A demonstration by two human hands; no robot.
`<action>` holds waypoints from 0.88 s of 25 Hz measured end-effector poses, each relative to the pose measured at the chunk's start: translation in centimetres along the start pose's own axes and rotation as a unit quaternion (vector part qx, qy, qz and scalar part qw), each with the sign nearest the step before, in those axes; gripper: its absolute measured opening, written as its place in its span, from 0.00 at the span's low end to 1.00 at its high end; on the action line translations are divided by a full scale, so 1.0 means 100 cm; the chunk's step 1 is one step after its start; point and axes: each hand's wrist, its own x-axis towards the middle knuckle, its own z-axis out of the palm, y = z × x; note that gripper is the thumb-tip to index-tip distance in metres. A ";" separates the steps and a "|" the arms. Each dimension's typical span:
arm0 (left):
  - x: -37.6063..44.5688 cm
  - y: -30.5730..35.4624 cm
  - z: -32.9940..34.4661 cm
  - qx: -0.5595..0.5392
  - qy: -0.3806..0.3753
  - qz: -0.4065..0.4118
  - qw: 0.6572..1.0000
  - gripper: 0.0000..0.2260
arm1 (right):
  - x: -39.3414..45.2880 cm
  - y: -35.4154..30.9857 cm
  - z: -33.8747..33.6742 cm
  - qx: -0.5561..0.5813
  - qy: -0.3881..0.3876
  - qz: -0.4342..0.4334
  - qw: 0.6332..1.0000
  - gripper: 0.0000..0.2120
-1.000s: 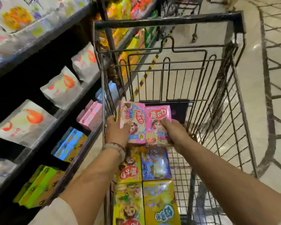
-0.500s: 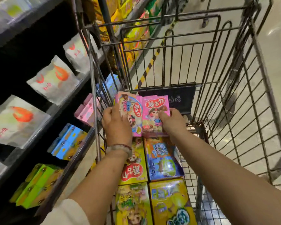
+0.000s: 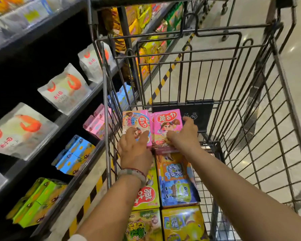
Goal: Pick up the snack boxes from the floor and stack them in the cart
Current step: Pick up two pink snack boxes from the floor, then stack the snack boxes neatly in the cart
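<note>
Hands are both down in the cart (image 3: pixel 283 94), seating two pink snack boxes at its far end, left of centre. Left hand (image 3: pixel 135 150) lies over the left pink box (image 3: pixel 135 121), fingers (image 3: pixel 144 137) spread and fairly straight, pressing. Right hand (image 3: pixel 182 136) has fingers curled onto the right pink box (image 3: pixel 167 125), thumb up at its right edge. Advice: square both against the far wall, flush with the row of yellow and blue boxes (image 3: pixel 176 181) nearer the handle end, press flat, then let go. Chinese print on the right pink box is blurry, maybe 蘑古力. Shelf bags (image 3: pixel 64 89) show a red prawn; text unreadable.
</note>
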 end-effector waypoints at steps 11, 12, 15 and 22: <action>-0.010 -0.013 0.004 -0.051 -0.003 -0.038 0.998 0.30 | -0.014 0.006 0.016 -0.064 -0.046 -0.124 0.989 0.21; -0.010 -0.014 0.002 -0.053 -0.009 -0.041 0.998 0.30 | -0.016 0.006 0.014 -0.053 -0.078 -0.123 0.988 0.23; -0.013 -0.017 -0.003 -0.060 -0.020 -0.047 0.997 0.31 | -0.026 0.012 0.011 -0.069 -0.137 -0.134 0.979 0.36; -0.045 -0.011 -0.054 -0.142 -0.052 0.015 0.988 0.25 | -0.066 0.009 0.002 -0.108 -0.078 -0.156 0.979 0.25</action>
